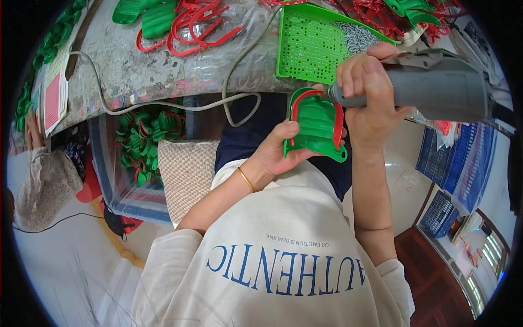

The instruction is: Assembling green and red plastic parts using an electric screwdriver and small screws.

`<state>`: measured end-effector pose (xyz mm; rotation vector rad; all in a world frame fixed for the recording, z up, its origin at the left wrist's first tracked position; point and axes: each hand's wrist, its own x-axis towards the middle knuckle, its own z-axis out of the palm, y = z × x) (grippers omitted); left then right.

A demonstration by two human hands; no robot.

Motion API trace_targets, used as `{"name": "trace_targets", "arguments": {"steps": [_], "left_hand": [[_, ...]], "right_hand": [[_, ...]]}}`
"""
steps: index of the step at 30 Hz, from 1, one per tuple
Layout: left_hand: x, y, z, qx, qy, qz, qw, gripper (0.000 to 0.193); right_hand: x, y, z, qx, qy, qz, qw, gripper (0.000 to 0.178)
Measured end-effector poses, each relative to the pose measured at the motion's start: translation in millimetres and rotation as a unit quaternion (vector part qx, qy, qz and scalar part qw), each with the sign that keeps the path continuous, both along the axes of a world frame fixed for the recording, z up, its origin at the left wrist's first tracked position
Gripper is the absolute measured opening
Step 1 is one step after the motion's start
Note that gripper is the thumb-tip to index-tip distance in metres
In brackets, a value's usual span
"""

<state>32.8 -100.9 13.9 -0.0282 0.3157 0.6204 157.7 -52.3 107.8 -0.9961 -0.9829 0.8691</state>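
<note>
My left hand (pixel 272 143) grips a curved green plastic piece (pixel 315 124), its thumb over the near left edge. A red plastic strip (pixel 338 121) runs around the inside of that piece's rim, and a small holed tab sticks out at its lower right corner. My right hand (pixel 371 92) is wrapped around a grey powered screwdriver (pixel 436 87), held roughly level. The tool's nose points left at the upper right edge of the green piece. Whether its tip touches a screw there cannot be made out.
Beyond my hands, a bright green perforated tray (pixel 311 52) holds a pile of small screws (pixel 359 39). Loose red strips (pixel 199 30) and green pieces (pixel 158 20) lie on the worktable (pixel 163 71), crossed by a grey cable (pixel 218 102). A crate (pixel 103 163) of similar parts stands left, near another person's sleeve (pixel 46 188).
</note>
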Motion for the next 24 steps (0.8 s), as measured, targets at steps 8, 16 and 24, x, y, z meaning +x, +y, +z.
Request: {"name": "trace_targets", "arguments": {"steps": [8,16,24], "left_hand": [[1,3,-7,0.006,-0.085,0.011,0.996,0.080],[2,0,-14,0.023,-0.099,0.022,0.995,0.081],[6,2,-13,-0.004,-0.051,0.025,0.998,0.089]], "right_hand": [[11,12,7,0.077,0.022,0.036,0.996,0.021],[22,28,3,0.055,-0.008,-0.039,0.998,0.019],[28,48,-36,0.055,0.009,-0.066,0.996,0.013]]}}
